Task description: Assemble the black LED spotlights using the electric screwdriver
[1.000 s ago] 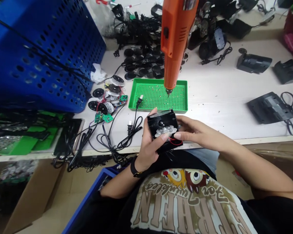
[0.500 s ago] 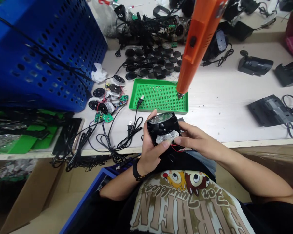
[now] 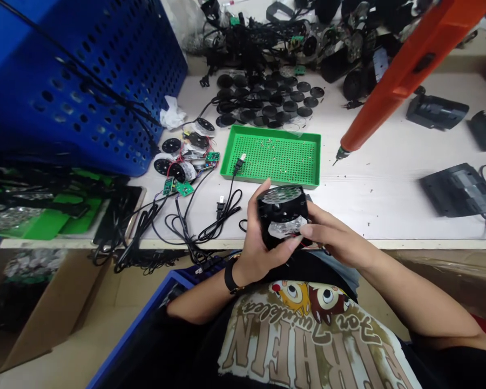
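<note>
i'm seeing my left hand (image 3: pixel 259 251) and right hand (image 3: pixel 338 235) clamping the black led housing (image 3: pixel 282 213) just below the green tray (image 3: pixel 267 128), while the orange electric screwdriver (image 3: pixel 405 81) is swinging away rightward, clear of the tray.

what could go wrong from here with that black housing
The black housing is held up in the left hand and right hand; if dropped, its clear lens might crack. A tug on the cord could drag the plug lying on the green tray, possibly spilling the small screws. The hanging orange electric screwdriver might swing into things.
</note>
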Demonstrator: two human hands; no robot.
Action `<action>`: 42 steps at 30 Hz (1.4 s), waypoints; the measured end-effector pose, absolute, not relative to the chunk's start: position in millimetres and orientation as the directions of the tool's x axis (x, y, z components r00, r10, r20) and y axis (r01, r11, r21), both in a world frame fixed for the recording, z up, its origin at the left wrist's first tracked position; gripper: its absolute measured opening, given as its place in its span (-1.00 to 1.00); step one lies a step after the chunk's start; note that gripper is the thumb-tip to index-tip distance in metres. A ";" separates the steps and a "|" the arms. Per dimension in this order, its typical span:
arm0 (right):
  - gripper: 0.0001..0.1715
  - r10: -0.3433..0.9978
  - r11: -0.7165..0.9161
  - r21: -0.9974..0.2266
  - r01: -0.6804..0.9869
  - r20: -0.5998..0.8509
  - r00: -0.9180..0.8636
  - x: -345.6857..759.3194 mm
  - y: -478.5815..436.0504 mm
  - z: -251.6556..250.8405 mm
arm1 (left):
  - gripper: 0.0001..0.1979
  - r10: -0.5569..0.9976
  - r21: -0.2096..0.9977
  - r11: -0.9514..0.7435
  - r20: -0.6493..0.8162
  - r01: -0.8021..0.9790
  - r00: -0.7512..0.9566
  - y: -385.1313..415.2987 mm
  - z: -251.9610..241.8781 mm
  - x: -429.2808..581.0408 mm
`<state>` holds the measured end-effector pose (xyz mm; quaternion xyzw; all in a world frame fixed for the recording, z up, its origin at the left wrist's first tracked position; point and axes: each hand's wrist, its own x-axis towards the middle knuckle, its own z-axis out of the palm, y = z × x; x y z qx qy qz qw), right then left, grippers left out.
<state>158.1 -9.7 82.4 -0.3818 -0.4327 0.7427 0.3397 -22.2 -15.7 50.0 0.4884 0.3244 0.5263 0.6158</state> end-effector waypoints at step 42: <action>-0.82 0.864 0.503 -0.731 0.461 0.444 -0.237 165.6 -15.1 93.6 | -0.47 0.979 0.837 0.158 -0.203 -0.524 -0.028 17.3 54.8 -17.5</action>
